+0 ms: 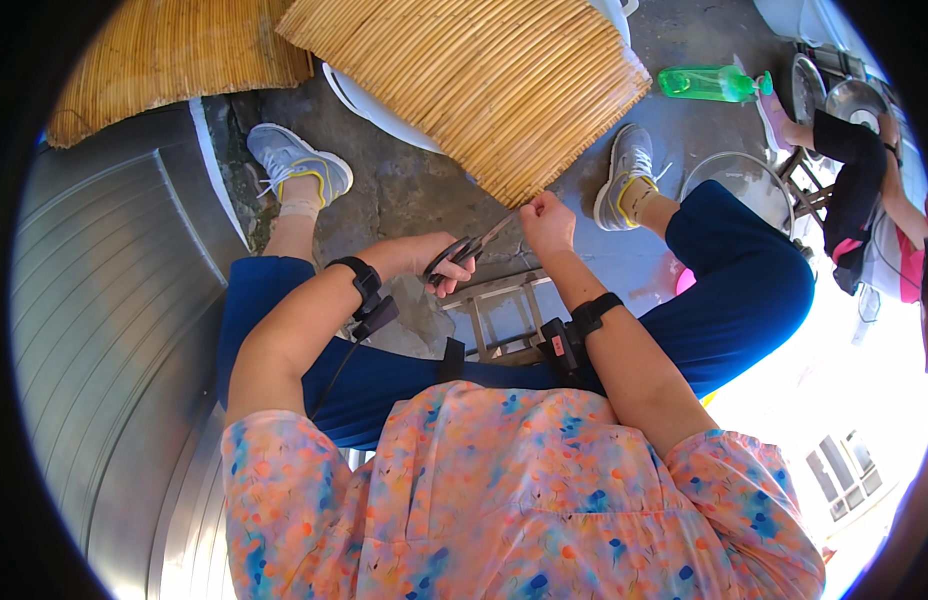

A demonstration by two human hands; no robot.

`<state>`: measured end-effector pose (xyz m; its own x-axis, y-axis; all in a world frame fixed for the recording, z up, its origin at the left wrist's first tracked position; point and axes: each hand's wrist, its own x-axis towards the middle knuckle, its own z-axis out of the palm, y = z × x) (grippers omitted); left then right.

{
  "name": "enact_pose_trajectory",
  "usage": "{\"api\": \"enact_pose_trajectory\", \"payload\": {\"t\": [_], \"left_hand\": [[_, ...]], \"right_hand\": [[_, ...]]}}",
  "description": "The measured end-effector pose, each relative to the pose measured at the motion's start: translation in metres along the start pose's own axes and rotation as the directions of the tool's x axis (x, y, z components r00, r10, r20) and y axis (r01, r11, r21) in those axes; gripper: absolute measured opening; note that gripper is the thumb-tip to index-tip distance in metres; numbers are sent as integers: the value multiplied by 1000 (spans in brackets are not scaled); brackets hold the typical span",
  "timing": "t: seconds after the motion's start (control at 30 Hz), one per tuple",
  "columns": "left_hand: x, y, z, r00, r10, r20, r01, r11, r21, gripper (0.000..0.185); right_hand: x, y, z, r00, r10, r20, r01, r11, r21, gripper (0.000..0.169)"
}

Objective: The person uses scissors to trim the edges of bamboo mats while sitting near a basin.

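Note:
My left hand (pixel 447 262) grips a pair of dark-handled scissors (pixel 475 247), its fingers through the loops and the blades pointing up and right. Close to the blade tips, my right hand (pixel 547 223) is closed at the near corner of a mat of thin bamboo or reed rods (pixel 471 82). Its fingertips pinch something there, too small to make out. The mat lies tilted over a white basin (pixel 389 120), whose rim shows at the mat's left edge.
Another rod mat (pixel 186 52) lies at the upper left. A green pump bottle (pixel 708 82) lies on the concrete floor. Below my hands is a wooden stool or frame (pixel 501 311). Metal bowls (pixel 858 105) stand near a seated person (pixel 858 172) at right; ridged metal panels (pixel 96 300) are at left.

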<state>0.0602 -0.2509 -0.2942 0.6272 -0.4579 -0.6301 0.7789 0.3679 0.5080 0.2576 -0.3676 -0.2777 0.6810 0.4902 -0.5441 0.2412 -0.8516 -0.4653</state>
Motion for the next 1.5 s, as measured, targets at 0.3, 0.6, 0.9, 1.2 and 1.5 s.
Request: {"api": "enact_pose_trajectory", "payload": {"t": [0.3, 0.6, 0.9, 1.2, 1.5], "left_hand": [[13, -3, 4, 1000, 24, 12, -23, 1000, -16, 33], [27, -27, -4, 1000, 28, 6, -26, 989, -149, 43], [40, -37, -8, 994, 32, 108, -18, 992, -128, 41], [31, -17, -6, 996, 37, 78, -33, 998, -55, 31], [5, -23, -13, 989, -74, 132, 90, 989, -120, 47]], "right_hand": [[-1, -6, 0, 998, 64, -6, -64, 997, 30, 18], [-6, 2, 17, 995, -63, -82, 63, 998, -8, 21], [-5, 14, 14, 999, 6, 39, -3, 998, -67, 27], [15, 39, 26, 997, -78, 2, 77, 986, -148, 31], [43, 48, 21, 867, -199, 456, 453, 695, -558, 15]]}}
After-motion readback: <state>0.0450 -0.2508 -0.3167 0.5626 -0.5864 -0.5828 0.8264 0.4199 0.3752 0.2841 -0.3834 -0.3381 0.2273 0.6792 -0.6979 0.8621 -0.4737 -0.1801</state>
